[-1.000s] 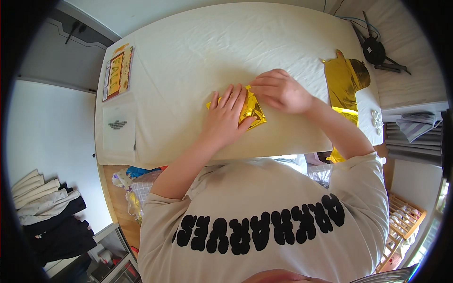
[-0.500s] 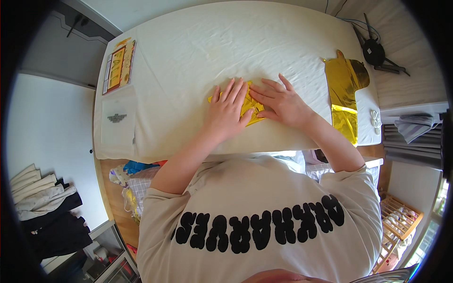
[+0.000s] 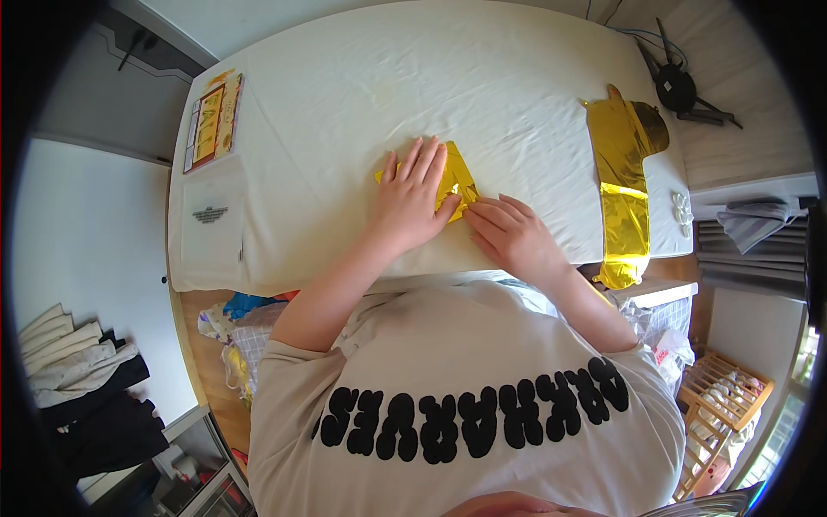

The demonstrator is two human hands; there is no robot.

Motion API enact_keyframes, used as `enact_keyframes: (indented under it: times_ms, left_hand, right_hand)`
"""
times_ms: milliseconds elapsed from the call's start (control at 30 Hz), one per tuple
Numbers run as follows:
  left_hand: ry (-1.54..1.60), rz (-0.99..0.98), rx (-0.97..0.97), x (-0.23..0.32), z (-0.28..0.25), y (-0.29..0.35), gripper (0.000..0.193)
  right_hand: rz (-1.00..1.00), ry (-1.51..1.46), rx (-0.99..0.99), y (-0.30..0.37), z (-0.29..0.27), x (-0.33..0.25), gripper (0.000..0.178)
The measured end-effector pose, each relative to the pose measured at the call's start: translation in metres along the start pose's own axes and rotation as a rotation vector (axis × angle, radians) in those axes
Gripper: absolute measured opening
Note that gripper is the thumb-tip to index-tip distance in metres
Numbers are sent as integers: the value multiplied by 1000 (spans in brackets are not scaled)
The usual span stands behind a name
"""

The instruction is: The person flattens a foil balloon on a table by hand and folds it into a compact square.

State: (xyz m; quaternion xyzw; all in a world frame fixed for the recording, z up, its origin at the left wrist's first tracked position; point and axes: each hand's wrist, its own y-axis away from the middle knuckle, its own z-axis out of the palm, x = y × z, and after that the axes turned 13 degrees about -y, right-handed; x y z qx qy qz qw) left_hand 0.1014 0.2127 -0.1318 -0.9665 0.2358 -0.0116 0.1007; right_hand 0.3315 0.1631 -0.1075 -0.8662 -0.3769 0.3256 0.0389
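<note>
A small folded piece of gold foil [image 3: 457, 169], probably a flat foil balloon, lies near the front edge of the white-covered surface [image 3: 345, 103]. My left hand [image 3: 409, 196] rests flat on its left part, fingers stretched out, hiding much of it. At the foil's lower right corner is my right hand [image 3: 519, 239], its fingers bent and drawn together on the edge; the thumb is partly hidden. Farther right lies a larger flat gold foil balloon [image 3: 618, 159], its lower end hanging over the front edge.
A printed card pack [image 3: 213, 123] and a clear plastic sleeve [image 3: 207, 220] lie at the left. Small white coiled items [image 3: 682, 213] sit at the right edge. A black router [image 3: 675, 87] with antennas stands beyond the right side. Bags [image 3: 250, 340] are below the front edge.
My right hand has moved down toward me, from spread on the foil's upper right to its lower corner, fingers now drawn together. More foil shows; my left hand stays on it.
</note>
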Motion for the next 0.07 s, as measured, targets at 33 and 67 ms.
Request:
enact_keyframes:
  times_ms: [33, 67]
  left_hand:
    - [-14, 1, 9, 0, 1, 0, 77]
    - [-28, 3, 16, -1, 3, -1, 78]
  right_hand:
    - [38, -14, 10, 3, 2, -3, 37]
    - [77, -28, 21, 6, 3, -6, 41]
